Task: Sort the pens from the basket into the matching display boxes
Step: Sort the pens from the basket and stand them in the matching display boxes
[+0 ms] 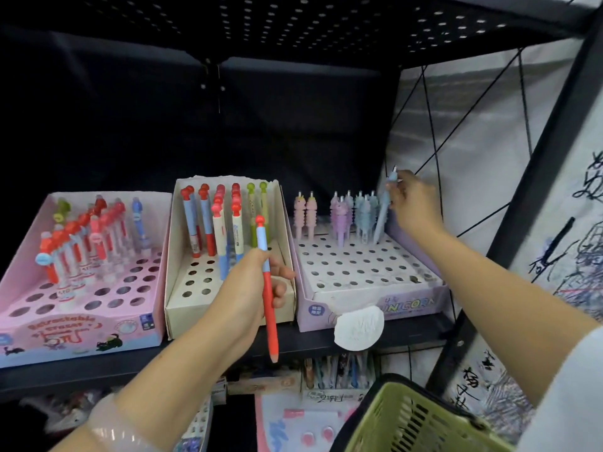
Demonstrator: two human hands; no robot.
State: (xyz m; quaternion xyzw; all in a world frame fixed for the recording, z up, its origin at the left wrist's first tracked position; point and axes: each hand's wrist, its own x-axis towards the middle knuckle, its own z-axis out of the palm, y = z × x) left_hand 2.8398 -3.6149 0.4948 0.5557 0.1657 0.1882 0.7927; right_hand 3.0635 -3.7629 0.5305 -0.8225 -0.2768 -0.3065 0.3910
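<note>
L hand (pixel 248 288) grips red pen (pixel 269 308) mid-barrel; R hand (pixel 412 203) pinches blue pen (pixel 384 212) top in unicorn box (pixel 375 308)

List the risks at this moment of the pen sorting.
The right hand is seating a pale blue unicorn pen at the back corner of the lilac unicorn display box, close beside the standing blue pens; it could knock them over. The left hand pinches a long red and blue pen near its middle; it may slip.

Dark metal shelf (pixel 313 340), perforated panel (pixel 293 21), perhaps scribbled wall (pixel 580 256)
</note>
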